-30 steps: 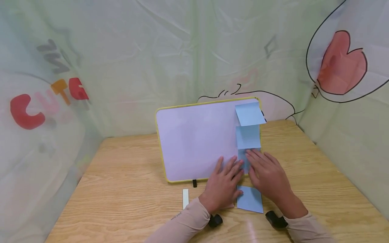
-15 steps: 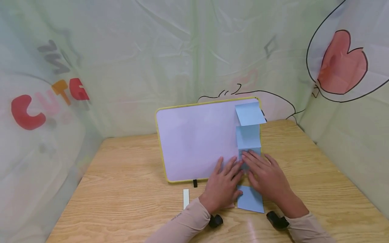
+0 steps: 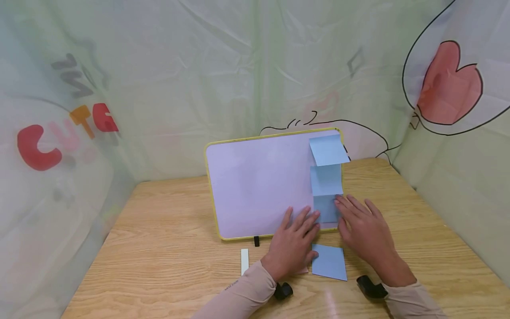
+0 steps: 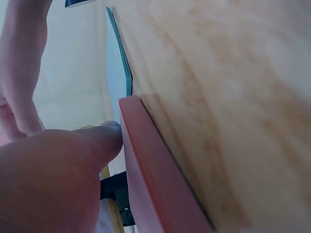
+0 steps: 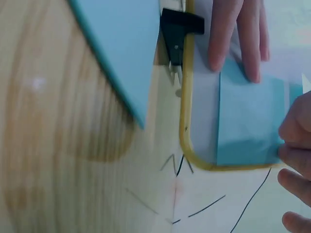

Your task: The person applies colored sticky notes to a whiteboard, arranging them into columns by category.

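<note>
A whiteboard (image 3: 259,186) with a yellow frame leans upright on the table. Down its right side runs a column of blue sticky notes: a top one (image 3: 328,149), a middle one (image 3: 326,179) and a lowest one (image 3: 326,208). My left hand (image 3: 292,243) has its fingers spread on the board's lower part, tips at the lowest note's left edge. With extended fingers, my right hand (image 3: 366,230) touches that note's right edge. Below the board lies a blue sticky note pad (image 3: 330,262). A pink pad (image 4: 160,179) sits under my left hand, mostly hidden in the head view.
A pale narrow strip (image 3: 245,261) lies left of my left forearm. One black foot (image 3: 256,241) of the board shows at its lower edge. Black wrist devices (image 3: 371,288) are at both wrists. A printed curtain (image 3: 179,88) surrounds the wooden table (image 3: 167,230).
My right hand has slid across the lowest blue note to its right edge, uncovering most of it. The left hand has stayed in place.
</note>
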`<action>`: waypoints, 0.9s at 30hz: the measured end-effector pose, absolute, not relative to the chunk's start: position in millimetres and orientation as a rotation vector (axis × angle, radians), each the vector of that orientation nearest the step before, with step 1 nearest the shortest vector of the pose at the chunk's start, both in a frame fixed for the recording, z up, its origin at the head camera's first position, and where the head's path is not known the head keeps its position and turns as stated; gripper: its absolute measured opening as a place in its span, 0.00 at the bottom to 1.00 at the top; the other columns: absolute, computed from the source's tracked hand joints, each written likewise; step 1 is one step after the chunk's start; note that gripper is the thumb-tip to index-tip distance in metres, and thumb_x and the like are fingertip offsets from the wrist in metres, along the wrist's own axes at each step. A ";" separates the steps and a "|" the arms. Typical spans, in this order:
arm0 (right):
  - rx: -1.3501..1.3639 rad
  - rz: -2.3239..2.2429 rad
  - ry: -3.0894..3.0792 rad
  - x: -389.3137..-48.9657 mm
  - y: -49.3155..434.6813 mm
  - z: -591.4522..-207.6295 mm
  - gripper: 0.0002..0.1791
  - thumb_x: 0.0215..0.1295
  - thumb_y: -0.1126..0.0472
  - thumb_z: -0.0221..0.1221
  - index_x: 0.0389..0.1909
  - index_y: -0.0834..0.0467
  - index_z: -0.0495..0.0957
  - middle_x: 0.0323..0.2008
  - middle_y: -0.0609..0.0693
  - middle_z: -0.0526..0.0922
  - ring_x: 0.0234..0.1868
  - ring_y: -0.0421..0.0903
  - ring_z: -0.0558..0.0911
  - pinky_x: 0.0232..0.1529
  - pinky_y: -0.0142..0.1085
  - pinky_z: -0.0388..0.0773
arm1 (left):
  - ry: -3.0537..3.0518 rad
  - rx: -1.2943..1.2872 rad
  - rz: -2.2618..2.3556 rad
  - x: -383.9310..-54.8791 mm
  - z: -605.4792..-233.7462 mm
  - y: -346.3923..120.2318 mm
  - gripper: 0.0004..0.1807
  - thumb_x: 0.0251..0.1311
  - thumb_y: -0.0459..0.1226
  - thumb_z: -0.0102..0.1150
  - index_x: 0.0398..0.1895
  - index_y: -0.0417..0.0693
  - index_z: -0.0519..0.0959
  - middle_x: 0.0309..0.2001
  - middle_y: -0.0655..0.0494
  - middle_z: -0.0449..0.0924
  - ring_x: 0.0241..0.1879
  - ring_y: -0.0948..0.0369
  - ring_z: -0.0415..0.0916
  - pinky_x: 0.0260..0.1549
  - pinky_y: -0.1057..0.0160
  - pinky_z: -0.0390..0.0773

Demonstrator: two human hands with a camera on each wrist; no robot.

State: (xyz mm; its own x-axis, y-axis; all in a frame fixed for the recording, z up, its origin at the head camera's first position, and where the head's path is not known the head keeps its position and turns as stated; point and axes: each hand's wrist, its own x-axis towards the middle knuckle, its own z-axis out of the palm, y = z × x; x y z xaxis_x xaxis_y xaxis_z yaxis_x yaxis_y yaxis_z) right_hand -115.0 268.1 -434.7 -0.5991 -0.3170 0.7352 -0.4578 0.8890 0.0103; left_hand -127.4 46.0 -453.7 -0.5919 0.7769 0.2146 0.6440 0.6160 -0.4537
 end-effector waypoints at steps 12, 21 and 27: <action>0.719 0.194 -2.262 -121.3 252.4 -440.9 0.33 0.79 0.46 0.34 0.60 0.64 0.79 0.61 0.57 0.79 0.60 0.61 0.77 0.56 0.66 0.68 | -2.448 -1.132 0.425 -127.8 -457.7 46.1 0.39 0.68 0.68 0.40 0.76 0.61 0.65 0.80 0.56 0.46 0.79 0.52 0.37 0.72 0.41 0.45; 0.621 0.182 -2.256 -119.3 266.0 -436.6 0.27 0.64 0.56 0.48 0.58 0.66 0.80 0.57 0.59 0.82 0.57 0.62 0.79 0.54 0.67 0.69 | -2.497 -1.125 0.440 -127.0 -456.9 46.0 0.39 0.69 0.68 0.38 0.77 0.61 0.63 0.81 0.57 0.42 0.79 0.51 0.33 0.72 0.41 0.42; 0.534 0.158 -2.240 -117.1 271.1 -435.3 0.25 0.58 0.59 0.51 0.54 0.65 0.82 0.54 0.59 0.84 0.53 0.64 0.80 0.50 0.67 0.71 | -2.505 -1.138 0.434 -128.4 -457.4 45.8 0.38 0.70 0.67 0.37 0.76 0.61 0.64 0.81 0.56 0.41 0.79 0.51 0.32 0.72 0.41 0.41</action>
State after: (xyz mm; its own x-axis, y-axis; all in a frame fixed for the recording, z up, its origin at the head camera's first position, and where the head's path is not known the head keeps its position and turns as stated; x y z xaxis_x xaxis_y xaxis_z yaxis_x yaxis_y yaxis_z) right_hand -117.1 271.1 -435.3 -0.5827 -0.3251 0.7448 -0.4264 0.9025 0.0604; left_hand -128.4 45.8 -457.4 -0.6141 0.7661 0.1898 0.6574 0.6296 -0.4139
